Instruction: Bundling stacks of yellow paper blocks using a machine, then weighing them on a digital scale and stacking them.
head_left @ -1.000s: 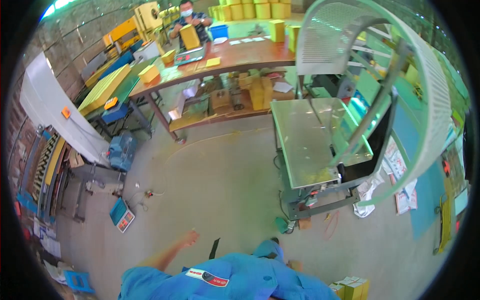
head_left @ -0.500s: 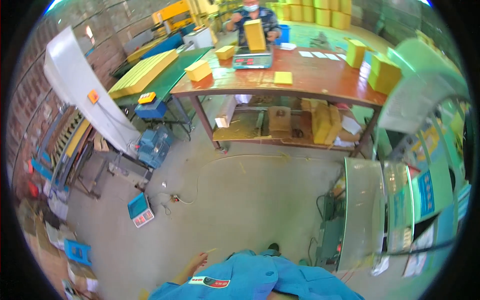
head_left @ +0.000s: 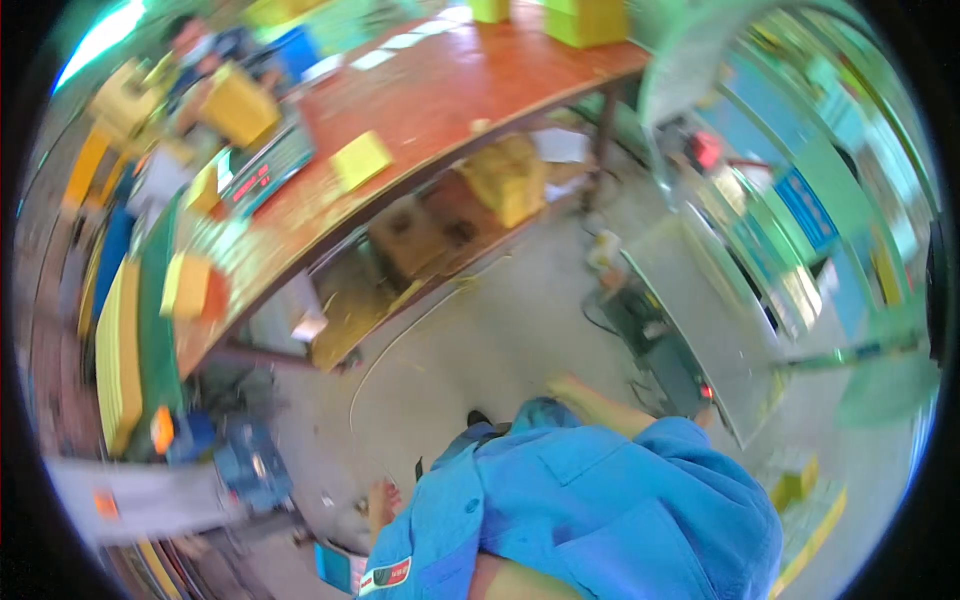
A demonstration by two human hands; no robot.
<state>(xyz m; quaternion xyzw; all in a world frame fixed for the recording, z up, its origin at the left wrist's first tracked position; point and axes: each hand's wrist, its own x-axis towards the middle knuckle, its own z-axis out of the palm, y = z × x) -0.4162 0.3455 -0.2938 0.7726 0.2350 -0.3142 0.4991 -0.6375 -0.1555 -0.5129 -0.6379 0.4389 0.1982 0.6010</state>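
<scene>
My left hand hangs low beside the blue jacket that I wear. Its fingers are blurred, and no object shows in it. On the other side, my right hand reaches forward over the floor, smeared by motion, so its fingers cannot be read. Both hands are well apart from the red-brown table. Beyond the table, a person in a mask holds a large yellow block at a digital scale. A flat yellow piece and a smaller yellow block lie on the tabletop.
A green machine with a metal plate stands at the right. Boxes and packages fill the table's lower shelf. A cable runs across the floor. At the left are a blue motor and long yellow slabs.
My view has turned to the right and tilted, so the table now slants upward to the right. My right forearm and hand have come into view. The person still handles the yellow block.
</scene>
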